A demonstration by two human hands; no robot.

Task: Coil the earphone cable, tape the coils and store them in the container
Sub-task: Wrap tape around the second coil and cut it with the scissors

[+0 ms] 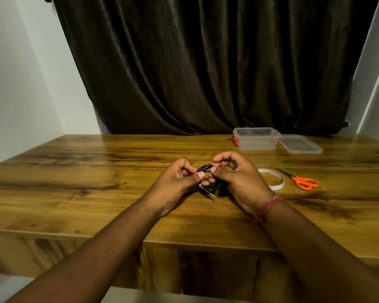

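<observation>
Both hands meet over the middle of the table (96, 162): the left hand (175, 182) and right hand (236, 178) each pinch the coiled black cable (207, 185) with curled fingers, its plug (210, 194) sticking out below. The tape (276, 182) and scissors (302, 181) lie right of the hands. The open container (256, 138) stands farther back, its lid (300, 144) beside it.

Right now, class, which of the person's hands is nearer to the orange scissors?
Right. The right hand sits just left of the tape roll, which lies beside the orange scissors. The left hand is farther left, beyond the earphone cable.
</observation>
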